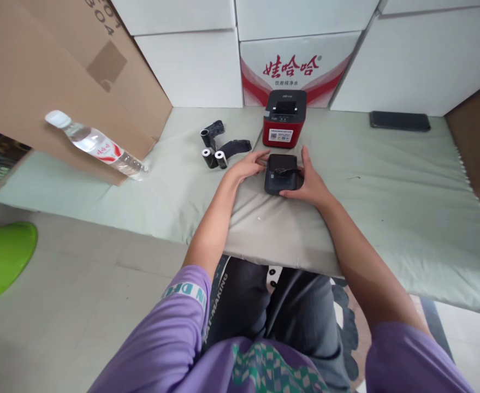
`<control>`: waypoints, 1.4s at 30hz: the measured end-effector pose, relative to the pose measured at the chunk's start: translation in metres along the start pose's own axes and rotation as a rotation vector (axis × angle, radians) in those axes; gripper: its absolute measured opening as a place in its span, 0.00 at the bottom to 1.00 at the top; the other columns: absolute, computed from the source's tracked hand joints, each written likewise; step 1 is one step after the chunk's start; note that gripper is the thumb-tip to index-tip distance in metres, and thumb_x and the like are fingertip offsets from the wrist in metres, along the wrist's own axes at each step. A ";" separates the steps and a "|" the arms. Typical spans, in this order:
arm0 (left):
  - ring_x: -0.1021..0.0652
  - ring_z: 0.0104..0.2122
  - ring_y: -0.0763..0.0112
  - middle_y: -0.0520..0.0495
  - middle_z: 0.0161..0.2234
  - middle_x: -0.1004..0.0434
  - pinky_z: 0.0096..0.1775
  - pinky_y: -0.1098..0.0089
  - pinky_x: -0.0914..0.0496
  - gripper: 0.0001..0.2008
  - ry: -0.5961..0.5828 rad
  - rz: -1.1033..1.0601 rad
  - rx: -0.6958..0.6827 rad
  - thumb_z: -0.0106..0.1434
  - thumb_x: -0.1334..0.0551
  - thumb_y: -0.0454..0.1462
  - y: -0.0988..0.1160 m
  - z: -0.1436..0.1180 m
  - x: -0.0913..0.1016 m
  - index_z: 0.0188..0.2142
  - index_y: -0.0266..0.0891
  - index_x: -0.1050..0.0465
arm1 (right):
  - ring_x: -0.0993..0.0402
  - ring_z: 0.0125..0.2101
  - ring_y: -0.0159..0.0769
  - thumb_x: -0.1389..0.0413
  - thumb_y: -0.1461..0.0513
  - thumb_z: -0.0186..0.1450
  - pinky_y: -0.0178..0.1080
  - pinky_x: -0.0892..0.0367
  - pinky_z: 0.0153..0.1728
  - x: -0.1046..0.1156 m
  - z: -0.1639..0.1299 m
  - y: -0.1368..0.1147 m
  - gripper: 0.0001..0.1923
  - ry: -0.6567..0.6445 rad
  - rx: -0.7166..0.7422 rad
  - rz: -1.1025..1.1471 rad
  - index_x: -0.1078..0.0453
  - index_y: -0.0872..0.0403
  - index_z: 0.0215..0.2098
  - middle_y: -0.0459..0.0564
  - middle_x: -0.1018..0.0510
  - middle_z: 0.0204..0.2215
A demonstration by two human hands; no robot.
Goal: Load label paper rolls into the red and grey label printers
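A small black portable printer (279,183) lies on the cloth-covered surface in front of me, with a dark strip across its top near the slot. My right hand (310,184) is around its right side, thumb at the near edge and index finger stretched forward past it. At the left side, my left hand (250,165) has its fingers extended, with the tips at the printer's upper left edge. Just beyond stands a larger red and black receipt printer (283,123). Several small rolls (210,158) with black outer surfaces stand to the left, some with strips unrolled.
A clear water bottle (100,148) leans against a large cardboard box (59,71) at the left. White cartons (297,71) are stacked along the back. A black phone (399,121) lies at the far right. A green seat (4,262) shows at lower left.
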State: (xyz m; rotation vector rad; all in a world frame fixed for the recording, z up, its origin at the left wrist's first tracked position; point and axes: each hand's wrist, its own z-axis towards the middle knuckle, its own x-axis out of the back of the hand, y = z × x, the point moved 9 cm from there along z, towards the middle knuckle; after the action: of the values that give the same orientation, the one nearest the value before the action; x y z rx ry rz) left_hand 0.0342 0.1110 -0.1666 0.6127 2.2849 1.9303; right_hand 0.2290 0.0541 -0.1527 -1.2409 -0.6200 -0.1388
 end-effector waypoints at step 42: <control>0.21 0.36 0.68 0.45 0.41 0.16 0.34 0.70 0.34 0.26 0.073 -0.077 -0.029 0.69 0.33 0.40 0.007 -0.007 -0.001 0.65 0.42 0.21 | 0.37 0.75 0.62 0.24 0.39 0.52 0.60 0.41 0.76 -0.003 -0.001 -0.001 0.82 -0.032 0.030 0.019 0.75 0.45 0.84 0.57 0.47 0.81</control>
State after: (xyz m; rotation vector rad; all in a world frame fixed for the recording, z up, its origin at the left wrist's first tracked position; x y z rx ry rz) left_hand 0.0340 0.1051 -0.1588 0.4519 2.2815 1.9781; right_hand 0.2263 0.0518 -0.1538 -1.2214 -0.6358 -0.0940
